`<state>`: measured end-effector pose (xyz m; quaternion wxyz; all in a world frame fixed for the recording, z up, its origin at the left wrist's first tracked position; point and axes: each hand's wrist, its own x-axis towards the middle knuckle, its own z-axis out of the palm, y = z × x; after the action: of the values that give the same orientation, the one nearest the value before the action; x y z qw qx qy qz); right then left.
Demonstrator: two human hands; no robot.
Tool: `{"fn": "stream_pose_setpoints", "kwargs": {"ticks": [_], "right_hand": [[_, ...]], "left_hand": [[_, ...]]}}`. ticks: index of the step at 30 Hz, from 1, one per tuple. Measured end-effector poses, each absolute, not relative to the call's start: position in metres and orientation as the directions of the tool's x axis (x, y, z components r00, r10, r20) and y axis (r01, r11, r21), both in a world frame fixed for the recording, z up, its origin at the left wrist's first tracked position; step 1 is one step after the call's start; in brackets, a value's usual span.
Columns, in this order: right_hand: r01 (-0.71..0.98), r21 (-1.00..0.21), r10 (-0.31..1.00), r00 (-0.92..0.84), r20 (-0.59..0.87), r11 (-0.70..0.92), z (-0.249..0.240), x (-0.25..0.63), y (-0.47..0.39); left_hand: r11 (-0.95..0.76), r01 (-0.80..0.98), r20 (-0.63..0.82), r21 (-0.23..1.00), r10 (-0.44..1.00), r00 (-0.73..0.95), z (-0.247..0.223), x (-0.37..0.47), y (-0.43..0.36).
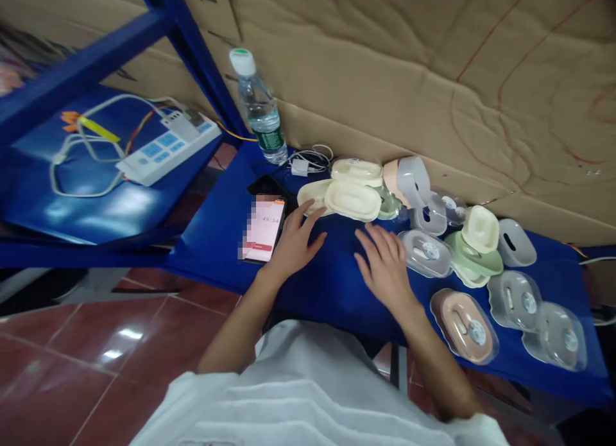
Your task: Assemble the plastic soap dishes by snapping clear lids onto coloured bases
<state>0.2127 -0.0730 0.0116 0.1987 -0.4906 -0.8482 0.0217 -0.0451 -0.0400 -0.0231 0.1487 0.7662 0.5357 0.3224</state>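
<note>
My left hand (299, 238) has its fingers apart, with the fingertips at the near edge of the cream plastic pieces (353, 200); whether they touch is unclear. A phone (264, 228) with a lit screen lies just left of that hand. My right hand (386, 263) is over the blue table, fingers spread and nothing in them. Right beside it is a clear-lidded grey box (426, 253). Further right, a cream piece (480, 229) rests on green ones (474, 260). A pink box (466, 327) with a clear lid lies near the front edge.
A water bottle (264, 112) and a white charger cable (308, 160) are at the back left. More grey boxes (556, 335) lie at the right. Cardboard (385, 67) stands behind. A power strip (168, 149) sits on the blue surface at left, past a blue metal frame (192, 54).
</note>
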Motion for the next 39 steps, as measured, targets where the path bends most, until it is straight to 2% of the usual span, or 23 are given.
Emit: {"fn": "stream_pose_setpoints", "kwargs": {"ticks": [4, 8, 12, 16, 21, 24, 27, 31, 34, 39], "right_hand": [[0.858, -0.187, 0.833, -0.376, 0.407, 0.479, 0.009, 0.196, -0.018], [0.862, -0.184, 0.820, -0.354, 0.449, 0.473, 0.020, 0.204, -0.026], [0.835, -0.273, 0.841, -0.345, 0.417, 0.478, 0.025, 0.227, -0.083], [0.818, -0.375, 0.880, -0.299, 0.370, 0.436, -0.001, 0.245, -0.138], [0.803, -0.436, 0.898, -0.263, 0.352, 0.406, -0.030, 0.251, -0.157], [0.778, -0.472, 0.899, -0.268, 0.346, 0.414, -0.032, 0.251, -0.149], [0.747, -0.498, 0.893, -0.304, 0.332, 0.439, -0.029, 0.250, -0.140], [0.738, -0.492, 0.885, -0.357, 0.298, 0.463, -0.027, 0.247, -0.137], [0.743, -0.486, 0.887, -0.363, 0.286, 0.461, -0.028, 0.245, -0.140], [0.730, -0.501, 0.882, -0.332, 0.336, 0.465, -0.028, 0.245, -0.143]], "left_hand": [[-0.367, 0.679, 0.347, 0.636, 0.922, 0.173, -0.024, -0.048, -0.043], [-0.391, 0.658, 0.389, 0.643, 0.907, 0.159, -0.028, -0.042, -0.045], [-0.426, 0.643, 0.423, 0.637, 0.890, 0.171, -0.027, -0.033, -0.049], [-0.446, 0.668, 0.474, 0.596, 0.867, 0.156, -0.021, -0.028, -0.053], [-0.439, 0.770, 0.378, 0.464, 0.884, 0.276, -0.024, -0.025, -0.052], [-0.425, 0.783, 0.357, 0.454, 0.892, 0.276, -0.025, -0.026, -0.050], [-0.458, 0.738, 0.401, 0.495, 0.874, 0.274, -0.018, -0.027, -0.053], [-0.624, 0.574, 0.359, 0.530, 0.778, 0.515, -0.006, -0.022, -0.069], [-0.687, 0.521, 0.321, 0.507, 0.711, 0.625, -0.003, -0.016, -0.075], [-0.703, 0.585, 0.329, 0.404, 0.709, 0.624, 0.005, -0.003, -0.038]]}}
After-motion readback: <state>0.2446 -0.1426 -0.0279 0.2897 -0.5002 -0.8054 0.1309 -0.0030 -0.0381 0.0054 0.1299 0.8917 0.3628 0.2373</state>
